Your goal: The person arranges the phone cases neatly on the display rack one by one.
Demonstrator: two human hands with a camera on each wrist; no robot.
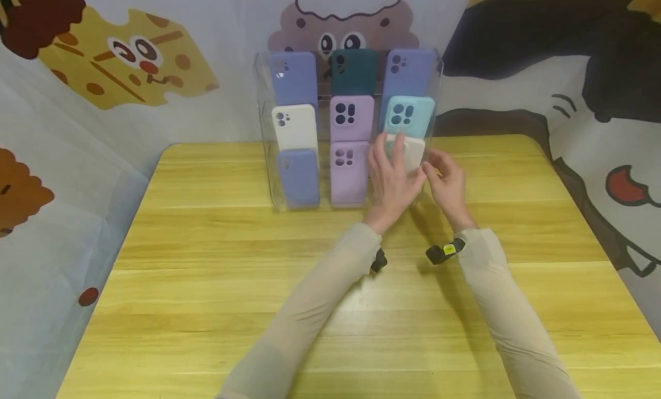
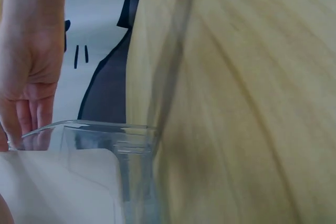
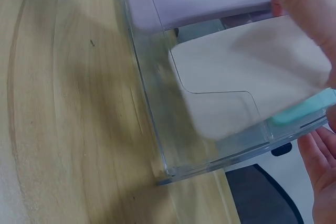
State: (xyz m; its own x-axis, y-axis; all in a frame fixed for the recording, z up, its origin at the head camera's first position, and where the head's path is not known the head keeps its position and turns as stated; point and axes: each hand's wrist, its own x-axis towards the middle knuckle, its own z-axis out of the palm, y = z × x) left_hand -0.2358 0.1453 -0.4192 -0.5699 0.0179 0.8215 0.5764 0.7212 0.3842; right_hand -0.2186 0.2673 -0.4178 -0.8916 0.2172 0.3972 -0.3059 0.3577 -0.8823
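Note:
A clear acrylic display stand (image 1: 274, 199) holds phone cases in three columns. At the bottom of its right column is a white phone case (image 1: 414, 154), sitting at a slant in the right wrist view. My left hand (image 1: 393, 183) reaches across this case and holds it between spread fingers and thumb. My right hand (image 1: 448, 181) is at the stand's right side, its fingers outside the clear wall and its thumb near the case; it appears to grip the edge. Above sits a turquoise phone case (image 1: 420, 113), and left of it a lilac phone case (image 1: 349, 181).
More cases stand in the rack: a blue one (image 1: 299, 181), a white one (image 1: 296, 132) and a dark green one (image 1: 356, 72). The rack is at the back of a wooden table (image 1: 206, 261). Behind hangs a cartoon-printed cloth (image 1: 227, 37).

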